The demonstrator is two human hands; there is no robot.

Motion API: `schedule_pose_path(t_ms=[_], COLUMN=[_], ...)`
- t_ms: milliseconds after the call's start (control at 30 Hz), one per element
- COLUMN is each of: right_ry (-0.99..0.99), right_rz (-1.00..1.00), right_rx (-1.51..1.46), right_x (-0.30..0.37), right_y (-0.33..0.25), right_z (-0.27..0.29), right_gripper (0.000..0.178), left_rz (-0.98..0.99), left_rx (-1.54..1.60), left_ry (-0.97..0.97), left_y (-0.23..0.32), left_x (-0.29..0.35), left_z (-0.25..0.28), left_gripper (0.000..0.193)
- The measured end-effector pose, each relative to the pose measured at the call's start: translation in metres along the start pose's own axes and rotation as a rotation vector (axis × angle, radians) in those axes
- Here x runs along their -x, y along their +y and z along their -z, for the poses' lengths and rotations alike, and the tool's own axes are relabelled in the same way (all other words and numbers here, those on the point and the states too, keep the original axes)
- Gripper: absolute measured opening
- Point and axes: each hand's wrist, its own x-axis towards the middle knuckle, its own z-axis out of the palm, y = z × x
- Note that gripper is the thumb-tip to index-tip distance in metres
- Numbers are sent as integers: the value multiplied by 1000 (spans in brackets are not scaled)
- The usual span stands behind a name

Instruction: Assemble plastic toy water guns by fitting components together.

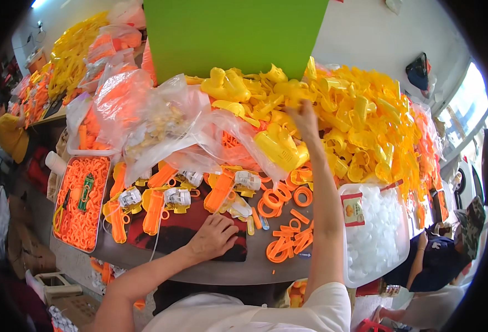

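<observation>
My left hand (213,237) rests on the dark mat at the table's near side, its fingers curled in; whatever lies under them, if anything, is hidden. Just beyond it are an orange and yellow toy-gun-like assembly (220,191) with a greyish mechanism and a few pale small parts (238,207). Several similar assemblies (154,210) lie in rows to the left. My right hand (304,113) reaches far forward into a heap of yellow plastic shell pieces (360,119). Its fingers are lost among the yellow parts, so their grip does not show.
A tray of small orange parts (78,221) holds a green tool (86,192). Orange rings (303,196) lie beside my right forearm. A tub of translucent white pieces (374,238) stands right. Plastic bags (169,119) and a green panel (233,39) are behind. Other people sit far left and right.
</observation>
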Motion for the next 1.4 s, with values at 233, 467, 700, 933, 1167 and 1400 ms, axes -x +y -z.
schedule_pose_path(t_ms=[233,467,700,933,1167,1400], right_ry=[-362,457,36,266,208,-129], right_rz=[374,74,-338,-273,-171,-29], right_rx=[-39,765,985,1148,831,375], right_x=[24,-37,-37,-30,12,22], right_y=[-29,48,67,94,16,-46], right_z=[-25,74,118,99,78,26], right_gripper=[54,56,84,75,68,74], left_rz=[0,-8,-12,-25,-12,-34], left_rx=[-36,8,-18,-20,-40,-51], left_ry=[3,-20,-54,-28,-19,4], left_y=[-1,0,1,2,2,3], left_x=[-3,-7,-3,-9,-6,-6], left_z=[5,1,6,-2,3,-1], left_gripper=[25,27,31,30,27,26])
